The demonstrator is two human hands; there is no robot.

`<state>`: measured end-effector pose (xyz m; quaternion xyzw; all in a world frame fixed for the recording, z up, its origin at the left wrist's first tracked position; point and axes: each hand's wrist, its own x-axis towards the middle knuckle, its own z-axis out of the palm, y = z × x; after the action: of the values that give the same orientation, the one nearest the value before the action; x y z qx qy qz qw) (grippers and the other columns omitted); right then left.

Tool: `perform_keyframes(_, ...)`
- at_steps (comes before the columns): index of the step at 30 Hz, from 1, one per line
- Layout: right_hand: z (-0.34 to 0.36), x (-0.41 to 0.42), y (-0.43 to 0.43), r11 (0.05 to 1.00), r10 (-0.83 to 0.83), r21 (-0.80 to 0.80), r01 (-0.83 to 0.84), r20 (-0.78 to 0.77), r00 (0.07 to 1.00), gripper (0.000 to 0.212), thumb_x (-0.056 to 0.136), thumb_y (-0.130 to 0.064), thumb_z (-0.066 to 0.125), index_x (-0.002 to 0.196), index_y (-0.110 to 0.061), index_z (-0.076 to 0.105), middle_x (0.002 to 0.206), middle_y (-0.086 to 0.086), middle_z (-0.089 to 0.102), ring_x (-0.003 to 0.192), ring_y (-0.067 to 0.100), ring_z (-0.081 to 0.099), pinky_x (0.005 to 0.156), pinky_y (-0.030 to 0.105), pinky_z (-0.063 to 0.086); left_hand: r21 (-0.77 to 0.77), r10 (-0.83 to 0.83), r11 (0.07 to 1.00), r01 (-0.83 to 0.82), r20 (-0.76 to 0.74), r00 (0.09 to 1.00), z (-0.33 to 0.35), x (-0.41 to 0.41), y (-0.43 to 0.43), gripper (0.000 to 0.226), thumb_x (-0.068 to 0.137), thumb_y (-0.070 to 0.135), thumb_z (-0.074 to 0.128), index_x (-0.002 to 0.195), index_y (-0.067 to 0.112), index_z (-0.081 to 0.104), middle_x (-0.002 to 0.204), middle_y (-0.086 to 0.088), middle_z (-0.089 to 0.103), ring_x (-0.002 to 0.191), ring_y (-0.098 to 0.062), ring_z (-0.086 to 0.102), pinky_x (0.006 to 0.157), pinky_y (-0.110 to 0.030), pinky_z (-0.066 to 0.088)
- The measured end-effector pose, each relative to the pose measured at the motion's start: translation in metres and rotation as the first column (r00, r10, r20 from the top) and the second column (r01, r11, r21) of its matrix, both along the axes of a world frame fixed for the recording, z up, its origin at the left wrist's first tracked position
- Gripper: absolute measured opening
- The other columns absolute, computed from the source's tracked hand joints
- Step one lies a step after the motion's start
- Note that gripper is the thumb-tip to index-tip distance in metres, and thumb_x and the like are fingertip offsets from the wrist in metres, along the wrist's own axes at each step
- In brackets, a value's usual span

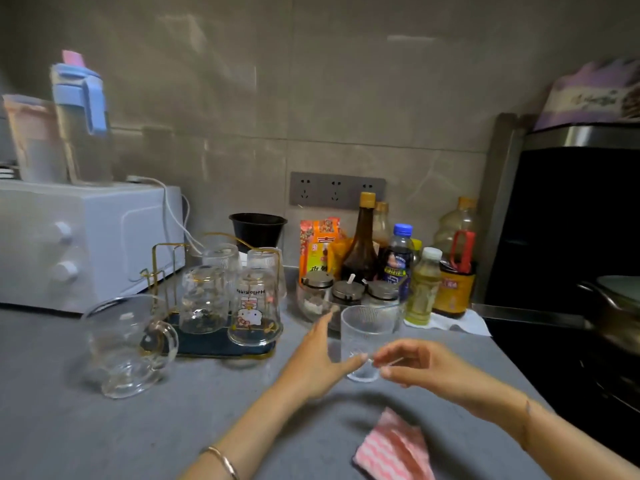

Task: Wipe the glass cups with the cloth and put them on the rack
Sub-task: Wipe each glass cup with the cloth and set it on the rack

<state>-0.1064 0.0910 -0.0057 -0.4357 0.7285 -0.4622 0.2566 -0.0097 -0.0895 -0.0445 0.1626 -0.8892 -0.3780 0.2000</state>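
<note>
Ribbed glass cup (367,330), upright between hands; left hand (318,358) fingers straight, apart; right hand (419,365) fingers curled at base, grip unclear; steady cup low before fetching near cloth (394,448); rack (204,342) far left.

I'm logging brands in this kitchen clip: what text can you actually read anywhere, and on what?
"Hello Kitty", seen mirrored, on the cartoon glass on the rack.
Orange packet, blue-capped bottle, red-handled jug, purple box: print too blurred to read.
</note>
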Motion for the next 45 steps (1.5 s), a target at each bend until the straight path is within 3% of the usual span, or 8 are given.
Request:
perform_keyframes(8,-0.043,0.007,0.021,0.995,-0.044,0.096,0.037,0.074,0.996,0.012,0.082,-0.012,0.072,0.092,-0.009,0.067,0.084,-0.001,0.065,0.075,0.006,0.057,0.069,0.010,0.044,0.227,0.079,0.972,-0.061,-0.069,0.994,-0.025,-0.043,0.012,0.103,0.058,0.042,0.091,0.139,0.014,0.034,0.135,0.002,0.051,0.123,-0.013,0.050,0.104,-0.025,0.039)
perform_keyframes(14,-0.065,0.016,0.029,0.925,-0.224,0.227,0.304,-0.320,0.921,0.067,0.049,-0.061,0.078,0.095,-0.024,0.048,0.107,-0.001,0.044,0.097,0.008,0.052,0.085,0.016,0.044,0.324,0.199,0.934,-0.150,-0.122,0.972,-0.042,-0.055,0.020,0.077,0.060,0.033,0.091,0.119,0.010,0.047,0.116,0.000,0.059,0.101,-0.013,0.056,0.082,-0.019,0.039)
perform_keyframes(19,-0.062,0.014,0.042,0.845,-0.170,0.397,0.359,-0.437,0.883,0.042,0.075,-0.046,0.072,0.096,-0.020,0.046,0.091,-0.006,0.050,0.075,0.007,0.047,0.064,0.020,0.039,0.525,0.255,0.846,-0.094,-0.244,0.936,-0.027,-0.045,0.029,0.089,0.038,0.058,0.084,0.109,0.014,0.053,0.110,-0.002,0.065,0.101,-0.014,0.063,0.084,-0.023,0.048)
perform_keyframes(25,-0.055,0.003,0.036,0.935,-0.336,0.135,0.328,0.036,0.941,0.026,0.078,-0.011,0.075,0.093,-0.016,0.054,0.072,0.008,0.060,0.051,0.015,0.054,0.044,0.023,0.044,0.640,0.243,0.768,0.019,-0.318,0.916,-0.013,-0.024,0.038,0.043,0.080,0.026,0.076,0.114,0.011,0.053,0.096,0.003,0.062,0.078,0.002,0.057,0.061,-0.001,0.042)
perform_keyframes(28,-0.059,-0.012,0.030,0.927,-0.370,0.029,0.373,-0.071,0.926,0.027,0.080,-0.010,0.074,0.097,-0.018,0.055,0.080,0.004,0.057,0.061,0.014,0.052,0.052,0.019,0.043,0.640,0.219,0.767,0.045,-0.328,0.919,-0.014,-0.019,0.039,0.040,0.084,0.025,0.071,0.117,0.013,0.052,0.097,0.010,0.061,0.074,0.012,0.057,0.060,0.000,0.041)
perform_keyframes(31,-0.060,-0.026,0.026,0.940,-0.335,-0.068,0.334,-0.363,0.870,0.025,0.077,-0.021,0.077,0.094,-0.025,0.060,0.099,-0.007,0.057,0.090,0.006,0.054,0.072,0.007,0.039,0.655,0.185,0.751,0.084,-0.331,0.925,-0.014,-0.014,0.036,0.047,0.081,0.035,0.072,0.120,0.019,0.053,0.110,0.011,0.063,0.085,0.014,0.057,0.070,-0.008,0.043)
perform_keyframes(35,-0.058,-0.020,0.033,0.985,-0.156,-0.119,0.123,-0.332,0.930,0.010,0.077,-0.020,0.078,0.082,-0.020,0.069,0.088,-0.007,0.067,0.083,0.000,0.059,0.072,0.013,0.040,0.701,0.134,0.703,0.118,-0.294,0.946,-0.015,-0.013,0.035,0.070,0.059,0.063,0.076,0.116,0.029,0.058,0.116,0.007,0.069,0.107,-0.008,0.064,0.100,-0.031,0.046)
perform_keyframes(45,-0.067,0.001,0.031,0.993,0.095,0.106,-0.048,-0.501,0.860,0.023,0.081,-0.038,0.072,0.089,-0.017,0.066,0.094,-0.001,0.059,0.086,0.007,0.054,0.082,0.029,0.047,0.791,0.155,0.596,0.138,-0.282,0.947,-0.017,-0.016,0.039,0.060,0.066,0.057,0.062,0.119,0.030,0.057,0.083,0.024,0.068,0.084,0.001,0.066,0.088,-0.032,0.052)
